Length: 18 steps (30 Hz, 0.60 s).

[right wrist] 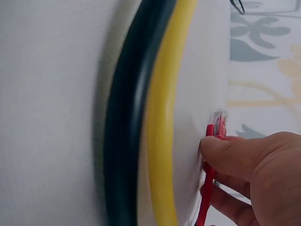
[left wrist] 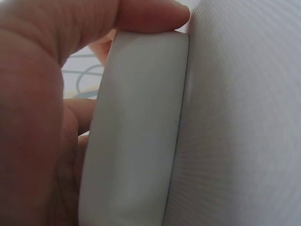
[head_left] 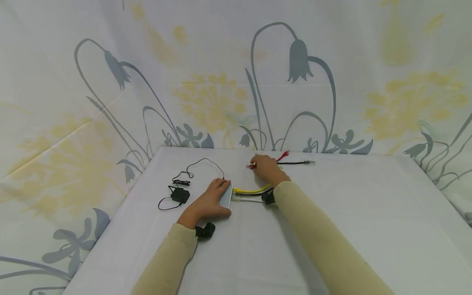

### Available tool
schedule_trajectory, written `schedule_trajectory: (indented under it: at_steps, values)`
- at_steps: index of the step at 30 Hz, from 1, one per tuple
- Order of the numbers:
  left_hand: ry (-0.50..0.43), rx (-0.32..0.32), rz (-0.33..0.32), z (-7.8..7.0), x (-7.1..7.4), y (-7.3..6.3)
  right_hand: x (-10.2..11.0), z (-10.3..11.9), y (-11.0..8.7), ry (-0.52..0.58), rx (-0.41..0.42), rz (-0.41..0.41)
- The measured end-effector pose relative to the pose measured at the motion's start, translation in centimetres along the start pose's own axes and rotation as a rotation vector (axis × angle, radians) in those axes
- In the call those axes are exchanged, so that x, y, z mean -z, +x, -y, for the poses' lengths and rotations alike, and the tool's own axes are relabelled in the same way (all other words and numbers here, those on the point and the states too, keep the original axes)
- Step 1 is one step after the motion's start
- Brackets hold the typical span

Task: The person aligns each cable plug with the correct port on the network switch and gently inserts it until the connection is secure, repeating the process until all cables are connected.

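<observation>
My left hand [head_left: 210, 201] grips a flat white network box [head_left: 226, 198] by two opposite edges. In the left wrist view the thumb lies across one end of the box's plain side. Yellow cable [head_left: 254, 191], black cable [right wrist: 127, 117] and pale cable [head_left: 252, 200] run from clear plugs at the box's right side toward the right forearm. Beyond them, my right hand [head_left: 267, 167] pinches a red network cable [right wrist: 205, 197] between thumb and fingers, just behind its clear plug [right wrist: 218, 117]. Another red end [head_left: 284, 155] shows past the hand.
A black power adapter [head_left: 180, 195] lies left of the box, its thin cord [head_left: 206, 159] looping to the box's far corner. A black cable end with a clear plug [head_left: 309, 162] lies right of the right hand. Patterned fabric [head_left: 221, 94] rises behind the white table [head_left: 368, 221].
</observation>
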<state>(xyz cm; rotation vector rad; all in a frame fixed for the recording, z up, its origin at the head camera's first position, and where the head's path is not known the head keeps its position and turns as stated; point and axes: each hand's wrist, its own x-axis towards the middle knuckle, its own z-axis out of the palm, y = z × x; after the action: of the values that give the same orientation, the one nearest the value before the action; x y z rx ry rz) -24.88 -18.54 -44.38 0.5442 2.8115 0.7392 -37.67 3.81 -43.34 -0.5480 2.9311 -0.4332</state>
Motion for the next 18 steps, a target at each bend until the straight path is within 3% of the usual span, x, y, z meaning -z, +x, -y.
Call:
schedule_trajectory:
  at_steps: [11,18]
  values:
    - [-0.003,-0.005,-0.01,-0.3,-0.2,-0.1,1.0,-0.2,-1.5,-0.019,0.026,-0.01]
    - [0.012,-0.006,-0.006,0.0,-0.2,-0.2,1.1,-0.6,-2.1,0.026,0.102,-0.054]
